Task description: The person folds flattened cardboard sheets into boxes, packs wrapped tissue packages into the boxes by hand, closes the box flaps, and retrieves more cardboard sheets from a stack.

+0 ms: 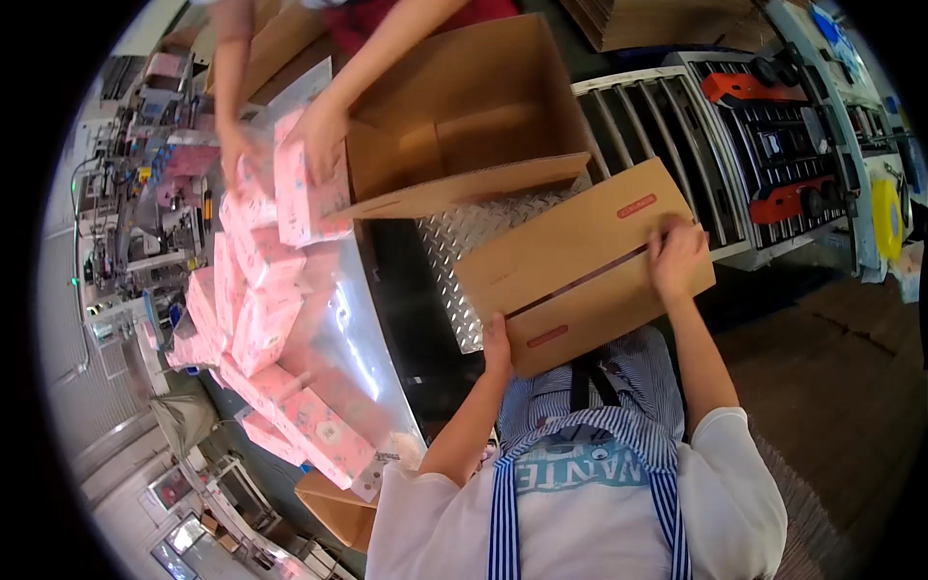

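A brown cardboard box [580,275] is tilted in front of my body, two of its flaps almost meeting along a narrow dark slit. Red printed labels mark its surface. My left hand [496,346] grips the near left edge, thumb up along the side and the other fingers hidden. On the right end, my right hand [677,256] is closed over the edge by the slit, fingers curled. Beneath the box's far left side shows a diamond-patterned metal plate [464,232].
A co-worker's hands [314,135] handle pink packs [261,319] piled on a shiny metal table [362,333]. Beyond stands a large open carton [483,106]. A roller conveyor [648,116] with red-orange parts [754,89] runs at right, near a yellow tape roll [886,217].
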Action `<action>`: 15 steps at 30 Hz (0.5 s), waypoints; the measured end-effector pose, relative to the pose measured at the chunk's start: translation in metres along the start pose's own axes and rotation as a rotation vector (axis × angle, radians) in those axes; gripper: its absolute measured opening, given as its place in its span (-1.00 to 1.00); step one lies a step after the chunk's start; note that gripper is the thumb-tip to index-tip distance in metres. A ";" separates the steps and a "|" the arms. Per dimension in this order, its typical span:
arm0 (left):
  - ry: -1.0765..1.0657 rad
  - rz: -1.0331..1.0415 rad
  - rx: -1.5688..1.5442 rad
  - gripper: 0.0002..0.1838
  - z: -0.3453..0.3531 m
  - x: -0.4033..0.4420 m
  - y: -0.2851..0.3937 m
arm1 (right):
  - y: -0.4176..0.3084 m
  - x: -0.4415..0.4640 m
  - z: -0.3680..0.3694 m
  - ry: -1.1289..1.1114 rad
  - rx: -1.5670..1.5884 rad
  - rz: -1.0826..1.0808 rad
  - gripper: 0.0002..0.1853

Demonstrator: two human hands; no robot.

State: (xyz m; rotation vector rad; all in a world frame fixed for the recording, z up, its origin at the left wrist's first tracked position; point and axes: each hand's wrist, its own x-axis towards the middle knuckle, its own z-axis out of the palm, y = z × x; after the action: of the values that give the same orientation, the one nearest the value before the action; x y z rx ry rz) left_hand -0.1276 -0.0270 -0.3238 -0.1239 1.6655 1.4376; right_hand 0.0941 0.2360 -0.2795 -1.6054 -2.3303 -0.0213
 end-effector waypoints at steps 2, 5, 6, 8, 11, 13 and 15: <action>0.013 -0.172 -0.156 -0.36 0.039 -0.022 0.007 | 0.035 0.040 0.004 0.183 -0.012 0.278 -0.52; -0.004 -0.159 -0.207 -0.36 0.105 -0.038 -0.004 | 0.073 0.095 0.007 -0.050 -0.021 0.339 -0.55; 0.000 -0.181 -0.224 -0.35 0.131 -0.041 -0.004 | 0.087 0.117 0.006 -0.089 -0.048 0.250 -0.56; 0.055 -0.221 -0.122 -0.38 0.173 -0.032 -0.010 | 0.115 0.159 0.013 -0.089 -0.035 0.241 -0.58; 0.031 -0.234 -0.016 -0.38 0.247 -0.022 0.007 | 0.167 0.226 0.022 -0.072 0.021 0.265 -0.62; -0.040 -0.079 0.102 -0.38 0.282 0.006 0.012 | 0.204 0.248 0.026 -0.070 0.054 0.315 -0.63; -0.035 0.179 0.282 -0.39 0.319 0.031 0.023 | 0.238 0.265 0.027 0.036 0.015 0.382 -0.67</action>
State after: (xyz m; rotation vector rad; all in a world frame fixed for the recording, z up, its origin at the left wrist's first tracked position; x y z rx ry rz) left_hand 0.0165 0.2595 -0.3004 0.2120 1.8683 1.3092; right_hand 0.2197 0.5704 -0.2749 -1.9952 -1.9563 0.0511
